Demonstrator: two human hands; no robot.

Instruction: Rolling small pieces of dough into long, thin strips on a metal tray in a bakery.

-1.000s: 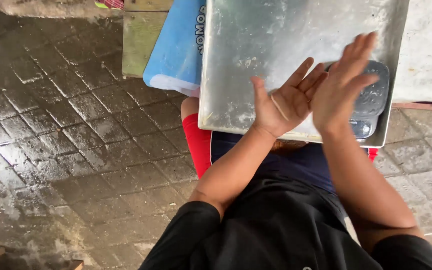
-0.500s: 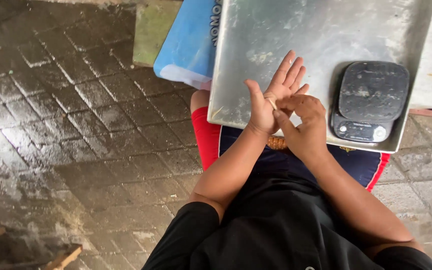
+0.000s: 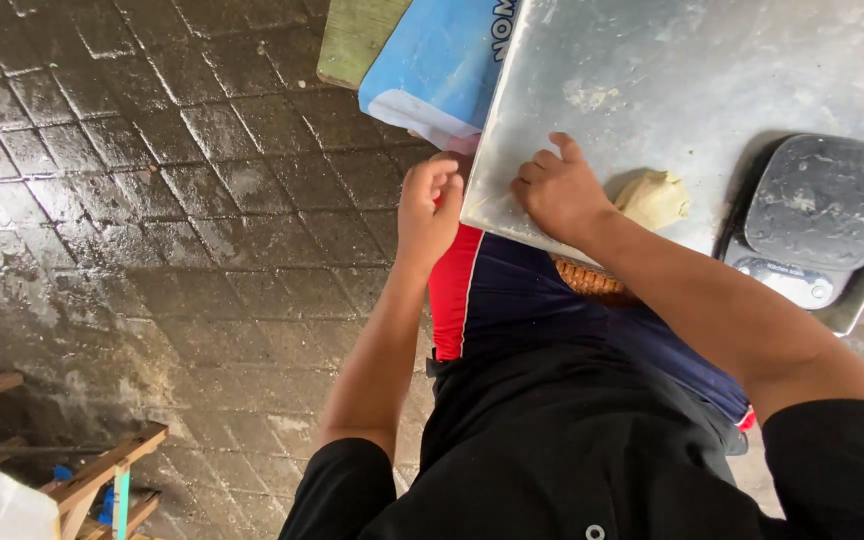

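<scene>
Head view: I look down from above on a seated person at a metal tray (image 3: 652,70) serving as the table top. The right hand (image 3: 560,190) rests on the tray's near edge, fingers curled together into a loose fist, knuckles up; whether anything is pinched inside I cannot tell. Just beside its wrist lies a pale, creased lump of dough (image 3: 655,198), touching or nearly touching the forearm, on the bare metal. The left hand (image 3: 429,205) hangs off the tray's left edge, fingers bunched shut, near the corner; I cannot tell whether it grips the rim or merely sits against it.

By my judgement the step in hand is portioning: the dough sits between the right hand and a dark digital scale (image 3: 814,220) on the tray's right side, its platform bare. The next move, as I read it, calls for the right hand to open and take up the dough cleanly, without dragging it.

The dough looks soft, matte, folded on itself, off-white to yellowish, irregular rather than rounded. A blue bag (image 3: 432,60) lies beyond the tray's left edge, over wet paving (image 3: 152,200).
</scene>
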